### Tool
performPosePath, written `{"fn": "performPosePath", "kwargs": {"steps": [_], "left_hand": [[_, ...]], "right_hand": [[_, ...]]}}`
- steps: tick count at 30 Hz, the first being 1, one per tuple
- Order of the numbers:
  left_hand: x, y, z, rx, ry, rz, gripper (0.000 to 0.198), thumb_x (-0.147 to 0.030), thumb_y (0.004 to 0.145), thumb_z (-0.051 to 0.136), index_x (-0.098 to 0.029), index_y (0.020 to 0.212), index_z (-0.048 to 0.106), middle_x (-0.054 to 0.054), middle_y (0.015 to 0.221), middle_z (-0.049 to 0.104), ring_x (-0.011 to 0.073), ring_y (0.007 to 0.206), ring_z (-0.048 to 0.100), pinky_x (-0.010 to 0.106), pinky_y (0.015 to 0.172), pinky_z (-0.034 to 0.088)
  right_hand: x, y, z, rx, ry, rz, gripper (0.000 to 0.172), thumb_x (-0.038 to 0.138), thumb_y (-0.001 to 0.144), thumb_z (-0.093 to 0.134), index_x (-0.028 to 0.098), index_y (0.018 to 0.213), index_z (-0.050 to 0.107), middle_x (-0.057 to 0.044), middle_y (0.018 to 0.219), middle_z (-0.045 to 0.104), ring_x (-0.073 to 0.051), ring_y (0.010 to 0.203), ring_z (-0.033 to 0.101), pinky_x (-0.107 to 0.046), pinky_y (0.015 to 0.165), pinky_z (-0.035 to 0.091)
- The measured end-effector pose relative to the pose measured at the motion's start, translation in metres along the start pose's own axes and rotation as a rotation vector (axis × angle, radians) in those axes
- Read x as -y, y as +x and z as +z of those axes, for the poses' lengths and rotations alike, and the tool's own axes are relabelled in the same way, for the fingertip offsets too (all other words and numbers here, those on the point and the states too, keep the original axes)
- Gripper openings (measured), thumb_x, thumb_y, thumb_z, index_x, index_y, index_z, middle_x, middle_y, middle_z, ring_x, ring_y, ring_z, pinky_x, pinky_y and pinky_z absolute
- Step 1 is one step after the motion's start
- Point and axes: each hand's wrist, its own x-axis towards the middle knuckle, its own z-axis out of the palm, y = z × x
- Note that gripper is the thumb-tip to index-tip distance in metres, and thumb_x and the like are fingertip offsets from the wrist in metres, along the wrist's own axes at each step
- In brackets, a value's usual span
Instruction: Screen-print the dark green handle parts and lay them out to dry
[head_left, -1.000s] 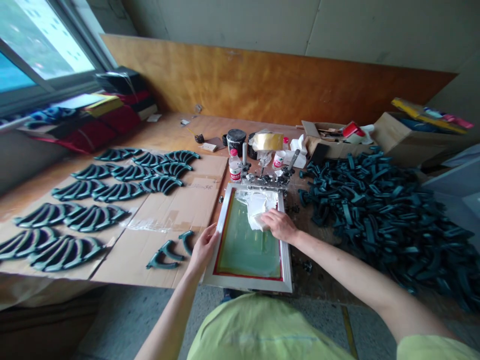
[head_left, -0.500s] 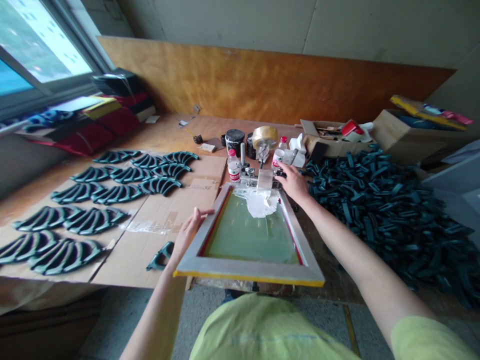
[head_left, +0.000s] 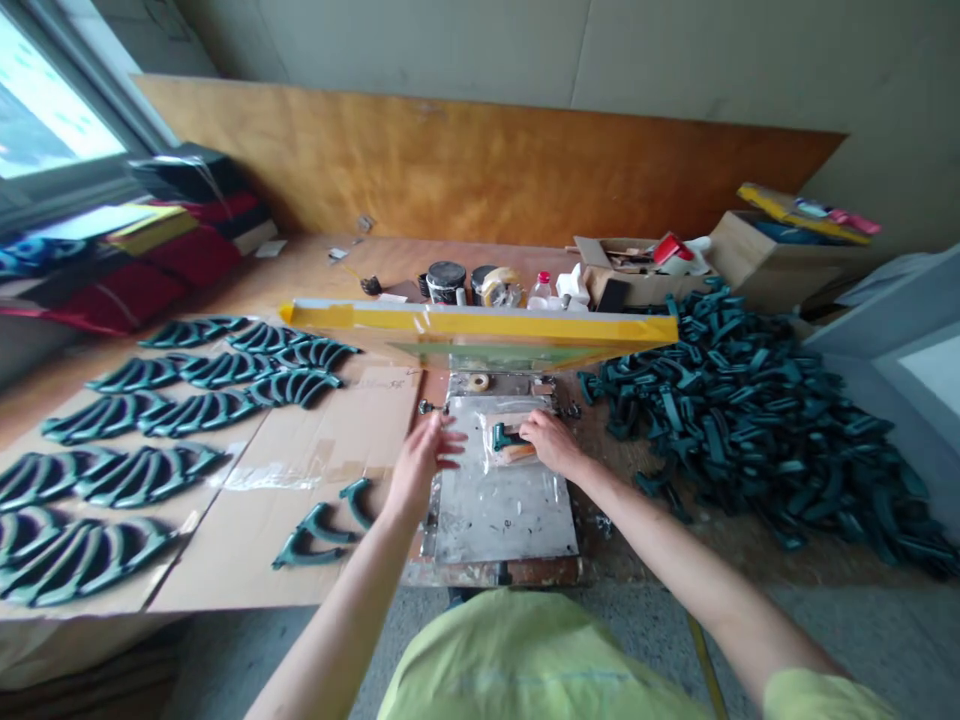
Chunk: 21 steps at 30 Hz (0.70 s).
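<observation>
One handle (head_left: 505,436) under work, a large heap (head_left: 757,430) apparently left.
Right hand (head_left: 549,441) clamps the handle's end on the metal plate (head_left: 495,520); left hand (head_left: 422,462), fingers apart, hovers empty near it. Rows (head_left: 150,468) on cardboard (head_left: 364,425) look finished; the heap lies loose; beyond, the frame (head_left: 480,325) stands raised.

Both arms (head_left: 337,610) reach forward — left grip (head_left: 421,460) loose, fingers (head_left: 452,437) spread, right grip (head_left: 553,443) pinched.

The near end of the metal plate (head_left: 506,520) had room, but a tilted frame (head_left: 480,324) blocked the back and a big pile (head_left: 765,430) the right.
</observation>
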Motion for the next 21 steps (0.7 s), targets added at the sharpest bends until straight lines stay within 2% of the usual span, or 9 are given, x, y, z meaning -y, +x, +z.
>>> {"fn": "performPosePath", "kwargs": {"steps": [1, 3, 6, 9, 14, 17, 21], "left_hand": [[0.022, -0.010, 0.002, 0.102, 0.065, -0.154, 0.061, -0.066, 0.079, 0.058, -0.014, 0.111, 0.062, 0.011, 0.095, 0.072, 0.0163, 0.073, 0.065, 0.025, 0.057, 0.049], [0.060, -0.030, 0.006, 0.199, 0.130, -0.344, 0.069, -0.068, 0.077, 0.060, -0.012, 0.116, 0.061, 0.016, 0.106, 0.072, 0.0205, 0.082, 0.068, 0.028, 0.061, 0.051], [0.090, -0.051, 0.012, 0.210, 0.129, -0.433, 0.073, -0.070, 0.076, 0.059, -0.013, 0.122, 0.060, 0.018, 0.115, 0.070, 0.0224, 0.089, 0.068, 0.029, 0.066, 0.051], [0.094, -0.057, 0.018, 0.196, 0.104, -0.430, 0.073, -0.070, 0.076, 0.058, -0.012, 0.120, 0.061, 0.019, 0.114, 0.070, 0.0224, 0.088, 0.068, 0.029, 0.066, 0.050], [0.091, -0.049, 0.027, 0.139, 0.007, -0.386, 0.067, -0.065, 0.079, 0.058, -0.011, 0.120, 0.061, 0.020, 0.115, 0.070, 0.0202, 0.083, 0.068, 0.027, 0.063, 0.050], [0.094, -0.043, 0.036, 0.127, -0.072, -0.373, 0.062, -0.062, 0.079, 0.060, -0.013, 0.117, 0.062, 0.019, 0.119, 0.068, 0.0203, 0.084, 0.069, 0.028, 0.063, 0.051], [0.100, -0.040, 0.044, 0.109, -0.122, -0.363, 0.059, -0.060, 0.079, 0.062, -0.012, 0.113, 0.063, 0.020, 0.119, 0.068, 0.0199, 0.081, 0.068, 0.030, 0.062, 0.052]], "right_hand": [[0.003, -0.001, 0.000, 0.001, -0.017, -0.029, 0.019, 0.018, 0.094, 0.050, 0.020, 0.088, 0.067, -0.005, 0.093, 0.058, -0.018, 0.092, 0.051, -0.029, 0.081, 0.038], [0.005, -0.004, 0.002, -0.012, -0.038, -0.082, 0.017, 0.014, 0.092, 0.051, 0.020, 0.092, 0.067, -0.006, 0.098, 0.059, -0.019, 0.096, 0.050, -0.030, 0.083, 0.037], [0.001, -0.009, 0.006, -0.046, -0.001, -0.091, 0.023, 0.009, 0.090, 0.050, 0.021, 0.102, 0.066, -0.007, 0.103, 0.062, -0.021, 0.101, 0.050, -0.032, 0.086, 0.038], [-0.008, -0.011, 0.007, -0.066, 0.052, -0.138, 0.031, 0.006, 0.089, 0.047, 0.021, 0.108, 0.066, -0.007, 0.105, 0.064, -0.021, 0.102, 0.051, -0.033, 0.088, 0.040], [-0.014, -0.008, 0.011, -0.133, -0.030, -0.278, 0.032, 0.008, 0.088, 0.046, 0.020, 0.110, 0.067, -0.010, 0.103, 0.065, -0.024, 0.100, 0.054, -0.037, 0.090, 0.043], [-0.013, -0.009, 0.016, -0.151, -0.050, -0.292, 0.034, 0.008, 0.088, 0.043, 0.019, 0.110, 0.067, -0.011, 0.103, 0.063, -0.024, 0.098, 0.057, -0.036, 0.088, 0.045], [-0.018, -0.009, 0.023, -0.205, 0.071, -0.278, 0.037, 0.008, 0.088, 0.038, 0.020, 0.109, 0.066, -0.010, 0.103, 0.062, -0.023, 0.099, 0.060, -0.034, 0.085, 0.051]]}}
